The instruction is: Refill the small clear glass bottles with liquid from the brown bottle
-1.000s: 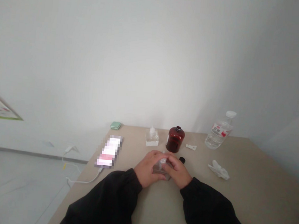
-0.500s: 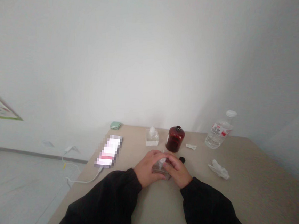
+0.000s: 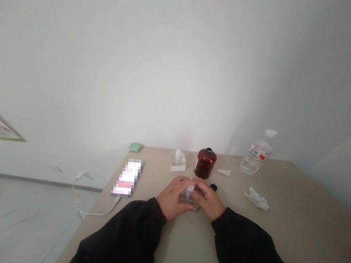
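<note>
Between my two hands, a clear glass bottle [image 3: 190,199] sits gripped just in front of me. My left hand [image 3: 172,198] is closed around its left side and my right hand [image 3: 210,201] around its right, with my fingers curled in toward its narrow neck [image 3: 191,188]. The bottle's squarish body stands roughly upright, its neck pointing up and slightly away from me, so its long axis runs close to vertical. I cannot tell whether its base touches the tan tabletop [image 3: 295,240]. Just beyond my right hand lies a small black cap [image 3: 213,187]. Farther off stand a dark red glass bottle [image 3: 205,163] and a clear square bottle with a white top [image 3: 178,161]. A crumpled tissue [image 3: 257,199] lies to my right, and a plastic water bottle [image 3: 255,155] stands at the far right corner.
</note>
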A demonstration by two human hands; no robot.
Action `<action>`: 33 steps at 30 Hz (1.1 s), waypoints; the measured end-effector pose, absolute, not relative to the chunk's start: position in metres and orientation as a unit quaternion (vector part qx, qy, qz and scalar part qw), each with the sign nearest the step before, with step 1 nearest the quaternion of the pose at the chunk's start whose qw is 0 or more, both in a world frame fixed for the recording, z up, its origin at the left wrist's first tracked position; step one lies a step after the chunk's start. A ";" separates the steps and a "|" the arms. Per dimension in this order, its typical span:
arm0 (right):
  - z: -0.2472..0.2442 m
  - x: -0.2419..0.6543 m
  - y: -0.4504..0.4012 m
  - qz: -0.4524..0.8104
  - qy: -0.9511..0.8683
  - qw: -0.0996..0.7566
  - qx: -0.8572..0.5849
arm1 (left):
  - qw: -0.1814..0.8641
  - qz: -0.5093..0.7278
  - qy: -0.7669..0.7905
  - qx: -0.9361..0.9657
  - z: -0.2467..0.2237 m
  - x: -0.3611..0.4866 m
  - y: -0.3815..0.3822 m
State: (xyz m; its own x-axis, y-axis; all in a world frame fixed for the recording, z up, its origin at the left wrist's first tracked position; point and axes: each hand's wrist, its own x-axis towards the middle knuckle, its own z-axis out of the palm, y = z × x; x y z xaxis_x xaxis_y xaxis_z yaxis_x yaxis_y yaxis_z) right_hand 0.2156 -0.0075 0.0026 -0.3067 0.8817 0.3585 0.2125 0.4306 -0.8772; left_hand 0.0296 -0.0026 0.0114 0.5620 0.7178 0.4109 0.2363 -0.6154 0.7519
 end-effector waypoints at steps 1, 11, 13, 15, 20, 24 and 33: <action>0.003 0.216 -0.008 0.376 -0.717 0.448 -0.379 | 0.326 0.367 0.291 0.821 0.011 0.030 -0.002; -0.005 0.217 -0.004 0.394 -0.699 0.445 -0.397 | 0.331 0.363 0.294 0.820 0.010 0.029 -0.003; -0.005 0.217 -0.004 0.394 -0.697 0.447 -0.399 | 0.331 0.362 0.295 0.820 0.010 0.029 -0.003; -0.002 0.216 -0.006 0.390 -0.699 0.449 -0.396 | 0.329 0.362 0.294 0.821 0.009 0.029 -0.002; 0.002 0.218 -0.008 0.407 -0.693 0.451 -0.388 | 0.326 0.370 0.286 0.822 0.009 0.029 -0.001; -0.001 0.218 -0.006 0.409 -0.692 0.449 -0.392 | 0.322 0.368 0.286 0.824 0.007 0.029 -0.001; 0.004 0.217 -0.008 0.397 -0.699 0.449 -0.391 | 0.325 0.364 0.292 0.823 0.013 0.029 -0.003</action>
State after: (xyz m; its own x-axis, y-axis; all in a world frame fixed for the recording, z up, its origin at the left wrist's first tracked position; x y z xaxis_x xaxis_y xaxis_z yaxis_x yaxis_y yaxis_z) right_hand 0.2172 -0.0084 0.0037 -0.2925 0.9023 0.3167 0.1897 0.3794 -0.9056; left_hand 0.0292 -0.0031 0.0128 0.5647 0.7166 0.4093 0.2442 -0.6189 0.7466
